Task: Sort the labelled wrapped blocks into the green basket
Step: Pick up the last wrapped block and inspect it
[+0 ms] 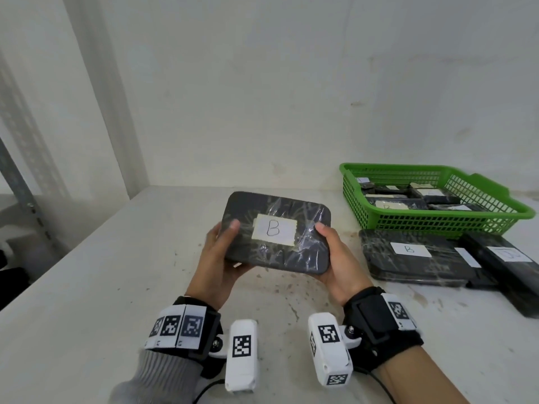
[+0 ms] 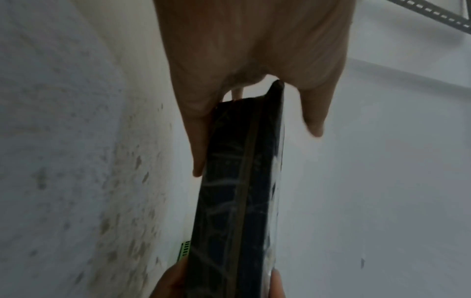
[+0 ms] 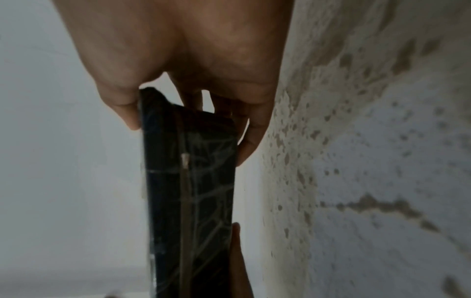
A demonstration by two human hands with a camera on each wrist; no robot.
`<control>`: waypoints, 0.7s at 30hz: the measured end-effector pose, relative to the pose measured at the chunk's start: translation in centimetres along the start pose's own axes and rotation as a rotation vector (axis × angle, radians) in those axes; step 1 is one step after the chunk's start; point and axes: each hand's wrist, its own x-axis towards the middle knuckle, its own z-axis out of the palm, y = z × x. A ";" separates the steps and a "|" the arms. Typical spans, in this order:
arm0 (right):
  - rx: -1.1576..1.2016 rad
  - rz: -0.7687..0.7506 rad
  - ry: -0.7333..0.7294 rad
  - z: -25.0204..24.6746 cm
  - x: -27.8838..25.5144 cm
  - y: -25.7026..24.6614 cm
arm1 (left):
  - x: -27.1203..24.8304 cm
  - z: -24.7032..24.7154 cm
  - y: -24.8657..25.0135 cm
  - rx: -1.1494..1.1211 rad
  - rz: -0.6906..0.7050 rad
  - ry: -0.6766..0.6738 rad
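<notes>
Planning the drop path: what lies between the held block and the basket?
Head view: only bare table between held block and basket.

A stained white table is backed by a white wall, with a perforated metal upright at far left.

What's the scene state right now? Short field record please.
held item: wrapped block, label B, lifted off the table
left hand: grips the block's left end, thumb on top
right hand: grips the block's right end, thumb on top
green basket: far right of table, several labelled blocks already inside
blocks waiting: in front of the basket, one labelled B
table: white, stained
</notes>
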 end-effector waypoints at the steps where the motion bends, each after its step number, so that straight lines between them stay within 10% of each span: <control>1: -0.009 -0.002 -0.018 0.0 0.0 0.0 | 0.0 0.1 -0.1 0.043 -0.023 -0.033; 12: -0.131 -0.066 0.059 -0.6 0.2 -0.4 | -1.1 0.5 1.0 0.169 -0.120 -0.133; 21: -0.157 -0.054 0.092 0.6 -0.3 -0.2 | -0.9 1.1 0.1 0.445 0.065 0.082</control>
